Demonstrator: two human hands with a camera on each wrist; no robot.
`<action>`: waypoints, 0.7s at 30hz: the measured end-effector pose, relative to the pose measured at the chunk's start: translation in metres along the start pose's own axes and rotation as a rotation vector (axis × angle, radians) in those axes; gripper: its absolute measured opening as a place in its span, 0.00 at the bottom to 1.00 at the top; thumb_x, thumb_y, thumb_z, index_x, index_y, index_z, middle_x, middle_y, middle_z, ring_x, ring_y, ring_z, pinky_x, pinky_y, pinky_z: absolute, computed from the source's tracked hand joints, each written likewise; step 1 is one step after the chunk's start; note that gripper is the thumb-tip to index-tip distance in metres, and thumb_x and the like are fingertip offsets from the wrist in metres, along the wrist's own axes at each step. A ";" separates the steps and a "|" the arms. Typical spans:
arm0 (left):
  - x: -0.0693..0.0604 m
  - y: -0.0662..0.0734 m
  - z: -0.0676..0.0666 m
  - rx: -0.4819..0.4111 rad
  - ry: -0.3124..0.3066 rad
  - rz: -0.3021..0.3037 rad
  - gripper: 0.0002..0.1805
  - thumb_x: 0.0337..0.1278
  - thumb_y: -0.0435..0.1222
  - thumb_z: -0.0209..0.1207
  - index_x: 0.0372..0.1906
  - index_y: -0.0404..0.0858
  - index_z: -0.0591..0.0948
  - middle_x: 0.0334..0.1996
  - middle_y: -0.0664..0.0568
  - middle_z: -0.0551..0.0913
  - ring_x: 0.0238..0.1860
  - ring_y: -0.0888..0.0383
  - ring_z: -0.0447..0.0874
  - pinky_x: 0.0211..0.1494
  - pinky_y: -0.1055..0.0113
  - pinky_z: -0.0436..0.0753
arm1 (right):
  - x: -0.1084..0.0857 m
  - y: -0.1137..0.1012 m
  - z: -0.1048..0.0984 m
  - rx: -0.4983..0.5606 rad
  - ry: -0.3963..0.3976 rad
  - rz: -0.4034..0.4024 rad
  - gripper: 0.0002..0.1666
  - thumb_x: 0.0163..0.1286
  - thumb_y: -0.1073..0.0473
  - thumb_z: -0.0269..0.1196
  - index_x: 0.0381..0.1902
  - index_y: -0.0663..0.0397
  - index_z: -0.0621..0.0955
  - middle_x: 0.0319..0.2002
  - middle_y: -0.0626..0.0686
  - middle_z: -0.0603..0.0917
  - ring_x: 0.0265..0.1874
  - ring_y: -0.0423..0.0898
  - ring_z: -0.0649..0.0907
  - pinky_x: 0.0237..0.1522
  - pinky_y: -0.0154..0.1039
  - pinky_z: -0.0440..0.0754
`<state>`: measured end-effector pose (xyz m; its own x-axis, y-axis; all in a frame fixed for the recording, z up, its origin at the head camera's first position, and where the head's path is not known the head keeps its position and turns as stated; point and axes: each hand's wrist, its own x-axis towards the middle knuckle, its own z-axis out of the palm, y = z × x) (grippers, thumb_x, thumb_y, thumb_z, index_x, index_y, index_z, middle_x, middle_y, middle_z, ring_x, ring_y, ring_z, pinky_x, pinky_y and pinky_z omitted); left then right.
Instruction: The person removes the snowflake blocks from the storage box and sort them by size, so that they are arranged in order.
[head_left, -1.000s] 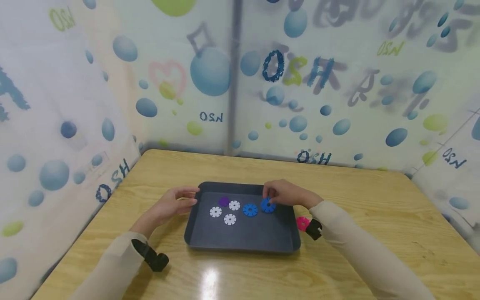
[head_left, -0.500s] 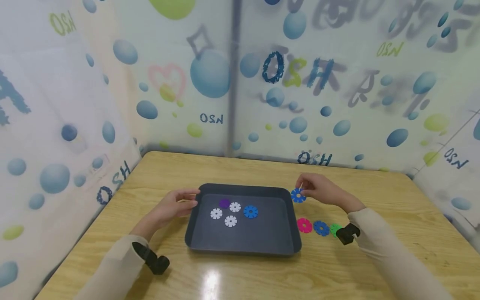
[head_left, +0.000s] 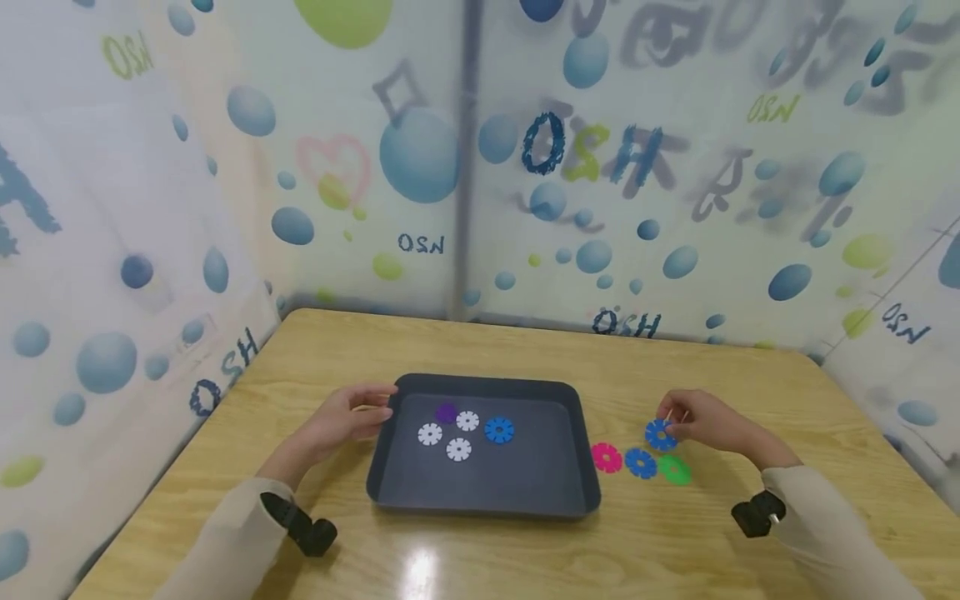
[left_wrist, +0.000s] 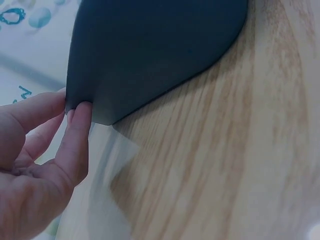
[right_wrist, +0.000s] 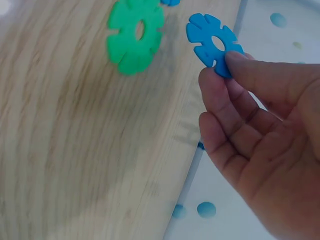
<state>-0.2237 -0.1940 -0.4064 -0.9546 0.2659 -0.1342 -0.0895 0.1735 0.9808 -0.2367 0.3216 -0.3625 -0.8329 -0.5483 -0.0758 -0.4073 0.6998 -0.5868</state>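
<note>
A dark grey tray (head_left: pixel 480 504) lies on the wooden table. At its left corner my left hand (head_left: pixel 341 425) holds the rim, with the thumb (left_wrist: pixel 80 130) against the outer wall and the fingertips at the edge. My right hand (head_left: pixel 697 421), to the right of the tray, pinches a blue notched plastic disc (right_wrist: pixel 212 42) between thumb and fingers. That disc is just above a row on the table: a pink disc (head_left: pixel 607 457), another blue disc (head_left: pixel 641 463) and a green disc (head_left: pixel 674 470). Inside the tray are three white discs (head_left: pixel 459 450), a purple disc (head_left: pixel 446 413) and a blue disc (head_left: pixel 499 430).
Behind the wooden table (head_left: pixel 480 554) hangs a patterned curtain (head_left: pixel 337 250) with bubble prints, which also closes off the sides. A black camera mount sits on each wrist.
My right hand has lifted a blue disc out of the tray, carried it right over the edge and lowered it by the row of discs. The left hand stays at the tray corner.
</note>
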 end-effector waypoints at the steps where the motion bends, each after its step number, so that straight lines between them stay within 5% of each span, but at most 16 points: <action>1: 0.000 0.000 0.000 -0.003 0.004 -0.005 0.25 0.60 0.30 0.55 0.62 0.29 0.66 0.54 0.34 0.66 0.49 0.50 0.75 0.51 0.60 0.78 | -0.003 0.002 0.000 0.004 -0.007 0.000 0.05 0.62 0.70 0.59 0.36 0.64 0.75 0.26 0.50 0.75 0.24 0.40 0.74 0.25 0.34 0.77; 16: 0.000 -0.002 0.000 -0.001 -0.005 -0.019 0.27 0.59 0.32 0.57 0.62 0.29 0.66 0.56 0.33 0.64 0.50 0.49 0.74 0.53 0.58 0.77 | -0.041 0.027 -0.003 0.062 -0.027 -0.052 0.04 0.62 0.70 0.59 0.35 0.66 0.76 0.29 0.47 0.76 0.25 0.36 0.72 0.24 0.33 0.75; 21: 0.000 0.000 0.000 0.012 -0.001 -0.018 0.27 0.59 0.33 0.58 0.62 0.29 0.66 0.55 0.34 0.65 0.50 0.49 0.74 0.53 0.57 0.77 | -0.047 0.040 -0.005 0.140 -0.098 -0.019 0.05 0.63 0.70 0.57 0.37 0.68 0.76 0.30 0.48 0.76 0.26 0.36 0.72 0.25 0.32 0.74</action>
<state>-0.2234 -0.1937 -0.4067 -0.9526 0.2636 -0.1519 -0.1032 0.1895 0.9764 -0.2157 0.3779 -0.3783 -0.7821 -0.6078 -0.1375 -0.3609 0.6216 -0.6952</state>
